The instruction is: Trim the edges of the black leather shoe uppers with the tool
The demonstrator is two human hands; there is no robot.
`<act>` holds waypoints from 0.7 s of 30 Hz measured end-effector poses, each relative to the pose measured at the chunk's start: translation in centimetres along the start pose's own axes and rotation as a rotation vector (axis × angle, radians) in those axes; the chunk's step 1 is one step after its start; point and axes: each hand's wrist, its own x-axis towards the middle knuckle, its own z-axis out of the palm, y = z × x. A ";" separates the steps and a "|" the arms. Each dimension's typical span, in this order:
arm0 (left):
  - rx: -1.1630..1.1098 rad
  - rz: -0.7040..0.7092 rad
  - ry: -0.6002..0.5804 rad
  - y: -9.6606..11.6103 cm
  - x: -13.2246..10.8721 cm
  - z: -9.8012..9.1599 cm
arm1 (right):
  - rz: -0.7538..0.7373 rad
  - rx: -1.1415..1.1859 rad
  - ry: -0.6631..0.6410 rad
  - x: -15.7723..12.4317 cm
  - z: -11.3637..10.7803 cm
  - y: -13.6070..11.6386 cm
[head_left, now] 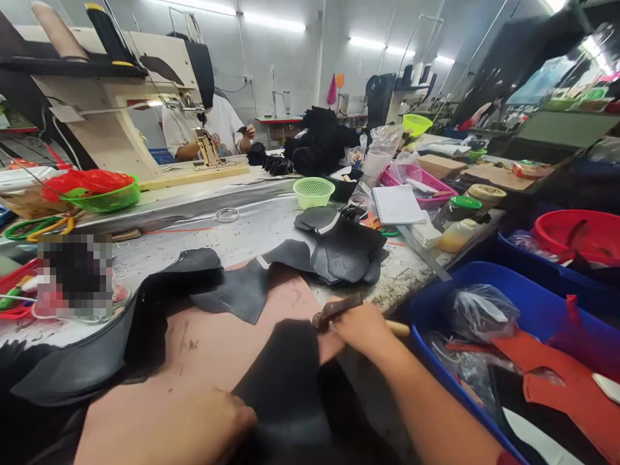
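My right hand (361, 329) is closed around a hammer (346, 307). Its dark, rusty-looking head shows over my fingers and the pale wooden handle sticks out behind. Right beside it is the upper edge of a black leather piece (285, 368), which lies over the near edge of a pinkish board (203, 349). My left hand (208, 423), somewhat blurred, has its fingers curled at the left edge of this piece. More black leather pieces (237, 294) lie along the far side of the board, overlapping in a row, with a stack (349, 248) at the right end.
A blue tub (419, 310) with scraps and plastic bags stands at the right, near my right forearm. A sewing machine (111, 97) stands at the back left. Beyond the table sits a person (225, 123). A light green basket (314, 192) and a notebook (398, 205) lie farther back.
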 end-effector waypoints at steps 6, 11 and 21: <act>-0.037 0.079 -0.279 1.8 3.6 1.7 | -0.086 -0.057 0.064 0.5 -2.6 -3.1; 0.028 -0.072 -0.014 2.0 5.8 5.6 | -0.136 0.027 0.141 1.0 -2.7 -4.8; -0.103 -0.154 0.117 1.3 5.4 7.8 | -0.236 -0.037 -0.039 3.2 -1.1 -5.8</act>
